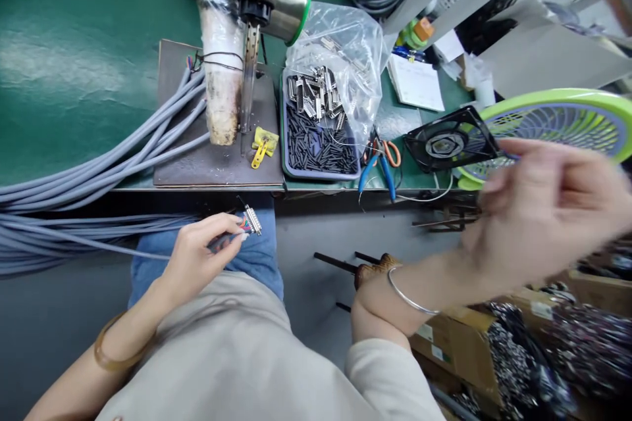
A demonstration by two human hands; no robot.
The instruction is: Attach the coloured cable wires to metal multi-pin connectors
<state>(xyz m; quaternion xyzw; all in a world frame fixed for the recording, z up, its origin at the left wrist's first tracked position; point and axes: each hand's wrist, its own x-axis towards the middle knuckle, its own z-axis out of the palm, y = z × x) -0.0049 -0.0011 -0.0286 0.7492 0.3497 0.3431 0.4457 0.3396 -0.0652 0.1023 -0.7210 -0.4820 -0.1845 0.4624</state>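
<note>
Below the bench edge, over my lap, my left hand (210,243) pinches a grey cable near its end. A metal D-sub connector (252,220) with coloured wires sits at that end, just past my fingertips. Out to the right, my right hand (543,204) is raised and blurred by motion, with its fingers bent. It is in front of the black square fan (447,141) and the green round fan (557,122); whether it touches either or holds anything is hidden by the blur.
A blue tray (320,175) holds metal connectors and black sleeves. A wrapped soldering iron stand (222,92) overhangs a brown board (182,168). Blue pliers (382,168) stick out over the bench edge. Grey cables (103,177) run left. A solder spool (291,3) stands behind; boxes (459,342) lie lower right.
</note>
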